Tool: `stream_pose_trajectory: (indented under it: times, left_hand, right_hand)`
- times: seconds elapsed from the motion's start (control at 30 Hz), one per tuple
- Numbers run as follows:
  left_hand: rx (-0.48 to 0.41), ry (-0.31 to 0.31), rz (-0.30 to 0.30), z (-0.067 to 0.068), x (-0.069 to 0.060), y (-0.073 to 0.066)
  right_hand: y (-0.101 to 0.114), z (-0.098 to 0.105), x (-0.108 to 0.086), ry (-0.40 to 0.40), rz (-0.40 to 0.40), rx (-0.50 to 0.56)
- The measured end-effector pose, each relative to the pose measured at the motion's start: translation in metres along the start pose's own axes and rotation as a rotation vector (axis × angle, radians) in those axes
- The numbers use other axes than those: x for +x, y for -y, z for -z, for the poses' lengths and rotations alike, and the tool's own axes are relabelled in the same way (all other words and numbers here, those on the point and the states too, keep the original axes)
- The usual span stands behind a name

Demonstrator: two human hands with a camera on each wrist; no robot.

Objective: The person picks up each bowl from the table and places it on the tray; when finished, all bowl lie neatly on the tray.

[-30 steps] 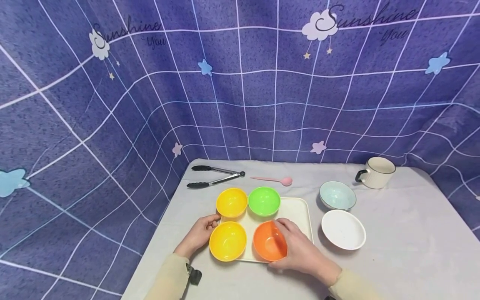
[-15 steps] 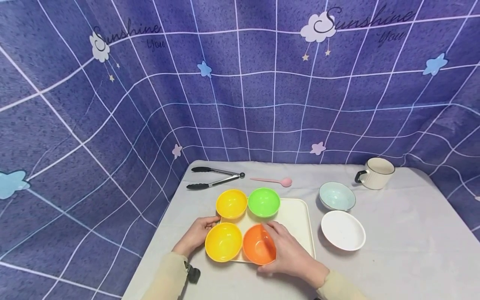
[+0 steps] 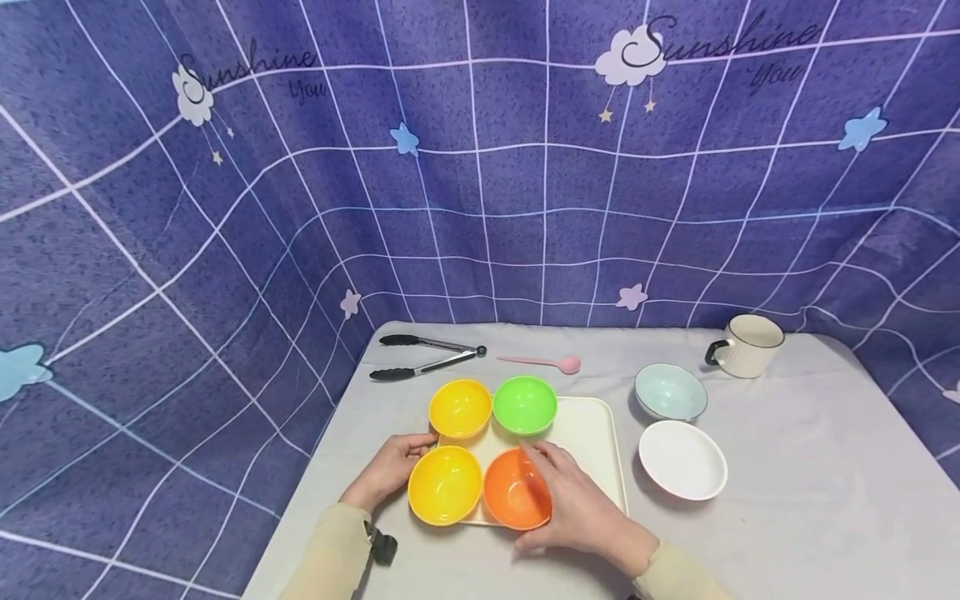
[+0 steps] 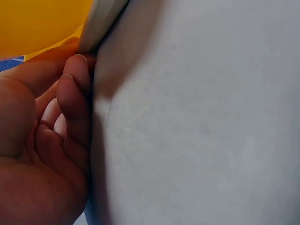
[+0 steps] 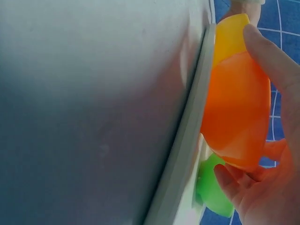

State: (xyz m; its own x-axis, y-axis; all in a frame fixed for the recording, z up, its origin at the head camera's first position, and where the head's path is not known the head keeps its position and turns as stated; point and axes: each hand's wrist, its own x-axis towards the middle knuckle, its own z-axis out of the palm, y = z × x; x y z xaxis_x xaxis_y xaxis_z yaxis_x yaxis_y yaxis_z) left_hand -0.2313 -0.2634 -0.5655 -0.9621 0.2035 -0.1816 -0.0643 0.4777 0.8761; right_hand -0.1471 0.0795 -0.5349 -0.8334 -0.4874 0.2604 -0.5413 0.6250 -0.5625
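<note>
Bowl (image 3: 512, 493), orange, between right hand (image 3: 581, 502), tight round its side, and left hand (image 3: 388, 469), in pinch on tray (image 3: 596, 433).

There are two yellow bowls (image 3: 446, 486) (image 3: 460, 409), one green bowl (image 3: 525, 405), one orange bowl (image 3: 516, 492), one blue bowl (image 3: 671, 392) and one white bowl (image 3: 682, 460), and that makes six bowls. There is just one tray (image 3: 588, 433), one mug (image 3: 753, 350), one spoon (image 3: 569, 364), one pair of tongs (image 3: 447, 362) and one table (image 3: 810, 467). I can count one left hand (image 3: 386, 471) and one right hand (image 3: 576, 498), so two hands, then two sleeves (image 3: 326, 550) (image 3: 678, 575), and up high two cloud pictures (image 3: 633, 54) (image 3: 195, 96).
</note>
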Motion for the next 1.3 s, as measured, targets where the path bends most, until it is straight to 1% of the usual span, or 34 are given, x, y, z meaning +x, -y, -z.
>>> stream_pose_trajectory:
  times: [0.13, 0.27, 0.37, 0.5, 0.6, 0.7, 0.8, 0.9, 0.93, 1.1, 1.13, 1.3]
  left_hand:
    - [-0.009, 0.002, 0.013, 0.0, -0.001, -0.001]
    - [-0.008, 0.005, 0.008, 0.0, -0.001, -0.001]
    - [0.0, 0.004, -0.02, 0.0, 0.0, 0.002]
    - [0.002, 0.004, -0.06, 0.001, 0.001, 0.005]
    - [0.004, 0.01, -0.073, 0.001, 0.002, 0.007]
    - [0.01, 0.013, -0.074, 0.001, 0.002, 0.007]
    - [0.017, 0.005, -0.065, 0.0, 0.002, 0.007]
    - [0.014, -0.012, -0.041, 0.0, 0.002, 0.006]
    - [0.006, -0.013, -0.041, 0.0, 0.001, 0.005]
    - [-0.042, 0.008, -0.041, 0.0, -0.001, 0.002]
    - [-0.055, 0.021, -0.041, 0.001, -0.001, 0.003]
    - [-0.046, 0.017, -0.032, 0.0, -0.001, 0.003]
  right_hand:
    - [0.0, 0.014, -0.007, -0.032, -0.028, 0.004]
    - [-0.011, 0.036, -0.02, -0.106, -0.074, -0.051]
    - [-0.026, 0.056, -0.033, -0.159, -0.097, -0.093]
    - [-0.053, 0.083, -0.053, -0.233, -0.11, -0.15]
    - [-0.073, 0.1, -0.069, -0.29, -0.13, -0.191]
    - [-0.089, 0.112, -0.084, -0.331, -0.16, -0.21]
    - [-0.102, 0.117, -0.096, -0.345, -0.187, -0.21]
    - [-0.11, 0.115, -0.103, -0.349, -0.213, -0.197]
    - [-0.111, 0.114, -0.104, -0.347, -0.226, -0.19]
    - [-0.114, 0.108, -0.108, -0.35, -0.276, -0.157]
    - [-0.115, 0.107, -0.108, -0.349, -0.283, -0.153]
    - [-0.118, 0.106, -0.107, -0.357, -0.286, -0.136]
